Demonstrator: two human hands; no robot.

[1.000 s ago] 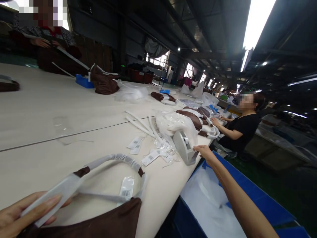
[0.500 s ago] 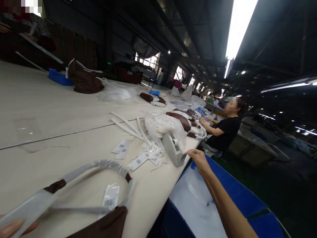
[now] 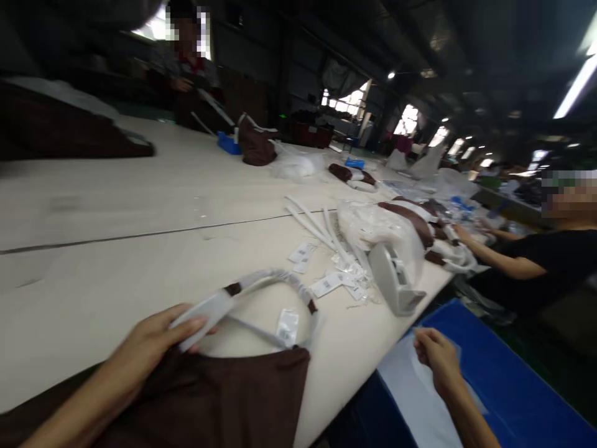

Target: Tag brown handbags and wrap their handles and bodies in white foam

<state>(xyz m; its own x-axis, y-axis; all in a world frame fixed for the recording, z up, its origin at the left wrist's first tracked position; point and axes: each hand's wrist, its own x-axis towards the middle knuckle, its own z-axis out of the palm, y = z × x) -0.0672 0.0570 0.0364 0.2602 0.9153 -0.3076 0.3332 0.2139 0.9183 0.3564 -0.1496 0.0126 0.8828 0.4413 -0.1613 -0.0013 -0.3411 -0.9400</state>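
Head view shows the left hand (image 3: 175, 333) with its grip closed about a white-wrapped handle (image 3: 208, 314), thumb laid over the top and fingers beneath. The brown bag (image 3: 247, 392) to which that handle belongs lies directly below and to the right of this grip, spread along the near edge of the table (image 3: 93, 298), partly under the forearm. From the grip the handle loops away over the tabletop and comes down at the bag's upper right corner; within the loop lies a barcode tag (image 3: 287, 326) in clear plastic.

The right hand (image 3: 436, 354) is well apart from the bag, above the white sheets (image 3: 403, 379) in a blue bin (image 3: 508, 367) beside the table. Its fingers curl in toward the thumb; whether they pinch anything thin, I cannot tell.

Between the hands and farther off, a grey tape dispenser (image 3: 389, 280) stands near the table edge, with loose tags (image 3: 329, 284) and white strips (image 3: 310, 225) to its left. Clear plastic (image 3: 368, 224) is heaped just behind it. Beyond, a co-worker in a black top (image 3: 555, 267) reaches toward more brown bags (image 3: 410, 224).
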